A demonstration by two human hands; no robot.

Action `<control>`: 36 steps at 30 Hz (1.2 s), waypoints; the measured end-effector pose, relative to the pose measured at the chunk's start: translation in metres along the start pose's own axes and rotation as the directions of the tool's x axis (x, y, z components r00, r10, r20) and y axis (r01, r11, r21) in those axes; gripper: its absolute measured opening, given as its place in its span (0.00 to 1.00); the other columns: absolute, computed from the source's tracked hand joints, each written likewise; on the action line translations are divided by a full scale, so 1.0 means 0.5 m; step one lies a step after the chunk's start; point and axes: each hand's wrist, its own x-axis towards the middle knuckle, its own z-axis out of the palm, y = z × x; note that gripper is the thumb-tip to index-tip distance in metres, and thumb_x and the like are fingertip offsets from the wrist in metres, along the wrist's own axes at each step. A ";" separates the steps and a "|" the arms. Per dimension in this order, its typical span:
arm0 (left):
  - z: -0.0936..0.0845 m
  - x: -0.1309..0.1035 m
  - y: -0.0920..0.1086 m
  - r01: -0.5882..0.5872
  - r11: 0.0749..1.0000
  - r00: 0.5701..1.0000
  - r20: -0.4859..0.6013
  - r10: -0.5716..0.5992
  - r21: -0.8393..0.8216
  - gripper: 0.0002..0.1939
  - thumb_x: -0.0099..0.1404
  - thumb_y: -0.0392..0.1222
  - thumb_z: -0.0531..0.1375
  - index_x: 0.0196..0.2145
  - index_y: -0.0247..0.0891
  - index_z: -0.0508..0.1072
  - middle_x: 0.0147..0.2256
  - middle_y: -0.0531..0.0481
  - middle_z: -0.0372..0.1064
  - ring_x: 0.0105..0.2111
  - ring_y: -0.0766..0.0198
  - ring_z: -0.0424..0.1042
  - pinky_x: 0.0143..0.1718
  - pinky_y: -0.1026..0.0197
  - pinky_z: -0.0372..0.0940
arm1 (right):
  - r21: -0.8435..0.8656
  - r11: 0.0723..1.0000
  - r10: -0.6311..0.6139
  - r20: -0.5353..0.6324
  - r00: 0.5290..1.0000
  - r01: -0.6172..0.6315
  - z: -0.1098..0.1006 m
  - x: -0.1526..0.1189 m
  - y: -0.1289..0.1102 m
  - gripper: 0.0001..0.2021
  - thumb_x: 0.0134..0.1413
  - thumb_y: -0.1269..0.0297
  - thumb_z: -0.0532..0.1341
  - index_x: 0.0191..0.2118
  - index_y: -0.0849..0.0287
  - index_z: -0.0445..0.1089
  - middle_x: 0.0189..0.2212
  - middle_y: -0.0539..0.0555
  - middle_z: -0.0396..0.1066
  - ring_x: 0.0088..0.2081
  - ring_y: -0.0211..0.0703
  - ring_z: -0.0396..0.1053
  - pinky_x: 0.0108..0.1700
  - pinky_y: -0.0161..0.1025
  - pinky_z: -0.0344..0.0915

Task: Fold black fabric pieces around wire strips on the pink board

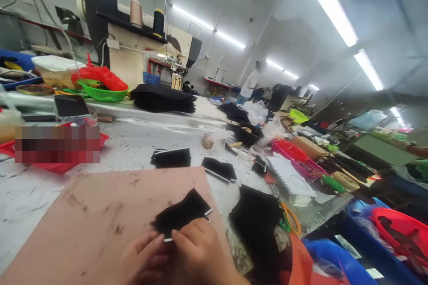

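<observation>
A black fabric piece [182, 210] with a white strip along its near edge lies over a pinkish board [110, 218]. My left hand [145, 254] pinches its near left edge, where a bit of white shows by the thumb. Close beside it, my right hand [200, 245] has its fingers pressed together on the same edge, covering part of the strip. Beyond the board are two smaller black pieces with white edges, one at the left [172, 157] and one at the right [220, 169]. More black fabric [256, 218] lies to the right of my right hand.
Orange-handled scissors [290, 218] and a spiral notebook [289, 178] lie to the right. Past them is a pink basket [301, 160]. A red tray [63, 167] sits at the left. Behind stand a black fabric stack [162, 98] and a sewing machine [177, 71]. Blue bins [337, 254] stand below the table's right edge.
</observation>
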 end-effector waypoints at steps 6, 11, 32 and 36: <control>0.007 -0.041 0.008 -0.023 0.976 1.000 -0.006 0.025 0.217 0.21 0.42 0.56 0.65 0.19 0.36 0.64 0.19 0.53 0.66 0.21 0.68 0.67 0.22 0.67 0.60 | 0.074 0.997 0.000 -0.003 1.000 0.000 -0.017 -0.034 -0.051 0.09 0.55 0.77 0.54 0.38 0.63 0.70 0.24 0.55 0.71 0.26 0.43 0.65 0.28 0.41 0.61; -0.013 -0.066 0.012 0.027 0.971 0.999 -0.031 -0.020 0.239 0.18 0.41 0.54 0.63 0.18 0.37 0.63 0.16 0.55 0.64 0.19 0.69 0.64 0.20 0.67 0.58 | 0.248 0.968 0.038 0.043 0.998 -0.047 -0.027 -0.020 -0.073 0.08 0.54 0.75 0.55 0.36 0.60 0.69 0.24 0.54 0.70 0.27 0.42 0.64 0.28 0.40 0.61; -0.044 -0.070 -0.009 -0.024 0.932 0.998 0.060 0.002 0.360 0.05 0.44 0.42 0.53 0.19 0.38 0.61 0.15 0.59 0.57 0.18 0.68 0.59 0.18 0.68 0.52 | 0.451 0.850 0.111 0.351 0.930 -0.271 -0.015 0.003 -0.102 0.10 0.51 0.79 0.52 0.27 0.57 0.63 0.27 0.52 0.66 0.31 0.43 0.61 0.32 0.40 0.58; -0.044 -0.063 0.002 -0.047 0.894 0.995 0.095 0.004 0.445 0.05 0.46 0.43 0.52 0.21 0.39 0.60 0.16 0.58 0.59 0.19 0.67 0.62 0.20 0.66 0.56 | 0.659 0.609 0.217 0.397 0.892 -0.442 -0.009 -0.013 -0.082 0.06 0.53 0.74 0.56 0.29 0.56 0.63 0.38 0.54 0.69 0.41 0.45 0.65 0.42 0.43 0.61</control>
